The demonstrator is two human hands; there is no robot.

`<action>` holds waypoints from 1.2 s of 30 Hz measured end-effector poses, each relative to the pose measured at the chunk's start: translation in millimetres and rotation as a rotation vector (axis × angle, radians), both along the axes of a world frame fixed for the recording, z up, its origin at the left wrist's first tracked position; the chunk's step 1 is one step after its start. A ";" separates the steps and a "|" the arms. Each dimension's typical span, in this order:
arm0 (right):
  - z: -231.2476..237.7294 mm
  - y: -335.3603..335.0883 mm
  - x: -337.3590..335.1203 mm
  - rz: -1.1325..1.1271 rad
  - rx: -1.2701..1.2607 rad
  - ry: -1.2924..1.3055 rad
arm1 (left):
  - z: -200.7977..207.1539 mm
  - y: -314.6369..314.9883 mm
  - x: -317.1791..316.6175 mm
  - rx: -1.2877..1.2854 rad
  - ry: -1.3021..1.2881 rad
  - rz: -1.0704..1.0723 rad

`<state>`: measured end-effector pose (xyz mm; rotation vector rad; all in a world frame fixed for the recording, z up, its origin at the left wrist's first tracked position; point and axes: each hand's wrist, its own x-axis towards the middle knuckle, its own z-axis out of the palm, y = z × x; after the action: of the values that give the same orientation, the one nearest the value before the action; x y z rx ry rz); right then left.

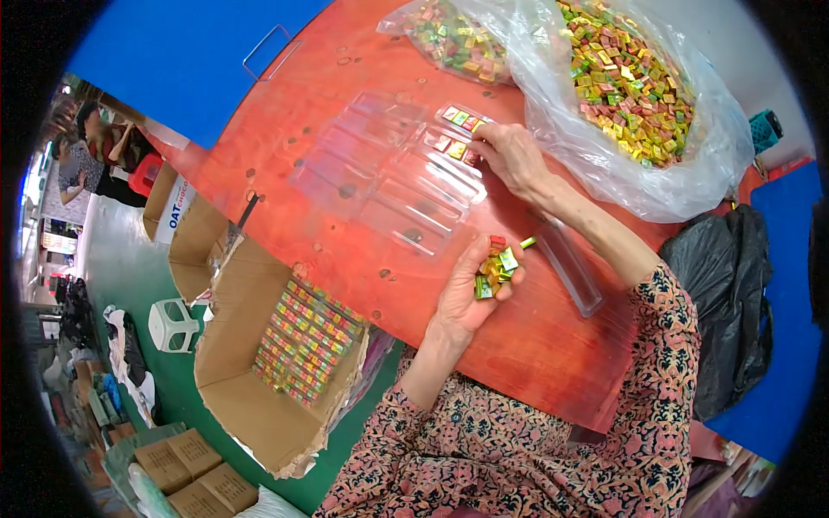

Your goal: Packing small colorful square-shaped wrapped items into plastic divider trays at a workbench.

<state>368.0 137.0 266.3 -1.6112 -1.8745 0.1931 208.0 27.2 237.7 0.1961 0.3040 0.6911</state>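
Note:
My left hand (pixel 459 292) is cupped, palm up, around a handful of small wrapped candies (pixel 498 272) in green, yellow and red. My right hand (pixel 516 162) reaches over a clear plastic tray (pixel 453 177) with long compartments, its fingers pinched together at the end of short candy rows (pixel 458 148). What lies between those fingertips is hidden. Further left, more clear trays (pixel 354 155) lie side by side with their compartments bare. A narrow clear plastic piece (pixel 570 268) rests on the table under my right forearm.
The red table (pixel 484 354) carries a large clear bag (pixel 725 147) heaped with loose candies (pixel 630 86), and a smaller candy bag (pixel 458 43) beside it. A cardboard box (pixel 250 345) with filled candy trays (pixel 308 341) stands at the left. A black bag (pixel 721 302) lies right.

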 end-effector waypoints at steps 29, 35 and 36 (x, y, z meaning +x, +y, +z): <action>17.5 26.5 -5.2 0.169 -0.021 0.257 | -0.6 0.0 3.1 -0.099 -0.088 0.017; 2.8 35.0 -8.1 0.160 0.035 0.278 | 1.3 0.6 1.7 -0.106 -0.092 0.016; 2.4 35.3 -8.2 0.156 0.034 0.277 | 1.4 0.6 2.5 -0.107 -0.093 0.012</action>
<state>359.8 172.3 268.6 -1.3394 -1.7759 0.4265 210.5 27.8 239.0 0.0599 0.2525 0.6921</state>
